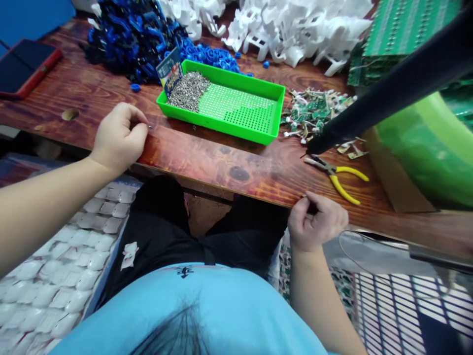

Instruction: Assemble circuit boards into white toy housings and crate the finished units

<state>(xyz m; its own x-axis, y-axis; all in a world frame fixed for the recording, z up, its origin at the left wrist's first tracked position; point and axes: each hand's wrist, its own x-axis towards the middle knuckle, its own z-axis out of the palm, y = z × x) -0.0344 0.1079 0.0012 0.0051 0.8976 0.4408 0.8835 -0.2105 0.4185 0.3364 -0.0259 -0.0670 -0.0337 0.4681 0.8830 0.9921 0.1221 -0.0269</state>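
My left hand [120, 135] rests on the front edge of the wooden table [207, 158], fingers pinched on a tiny dark screw [150, 127]. My right hand [318, 222] is curled at the table's near edge, fingertips pressed together on something too small to make out. Beyond the left hand stands a green perforated tray [240, 106] with a heap of small metal screws [188, 90] and a card [170, 69] at its left end. Yellow-handled pliers [338, 175] lie just above the right hand.
Blue plastic parts [136, 34] and white plastic parts [288, 29] are heaped at the back. Green circuit scraps [318, 111] lie right of the tray, green boards [399, 29] beyond. A black pole [391, 84] slants in. A phone [25, 64] lies far left. White parts [66, 256] fill a bin below.
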